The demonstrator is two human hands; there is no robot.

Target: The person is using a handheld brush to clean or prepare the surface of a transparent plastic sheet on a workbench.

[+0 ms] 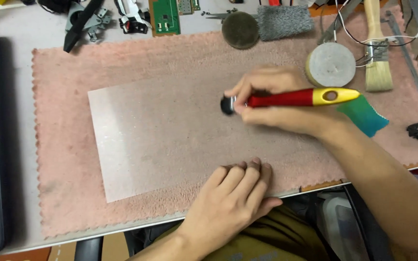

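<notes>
Nearest me, my left hand point(235, 193) lies flat, fingers together, pinning the near edge of the translucent plastic sheet point(170, 135) to the pink towel point(64, 145) on the bench point(20, 29). Further right, my right hand point(276, 104) grips a red-and-yellow-handled tool point(301, 97), its black round head point(228, 105) pressed near the sheet's right part. I judge the work mid-course; the sheet's left portion looks hazy and speckled.
</notes>
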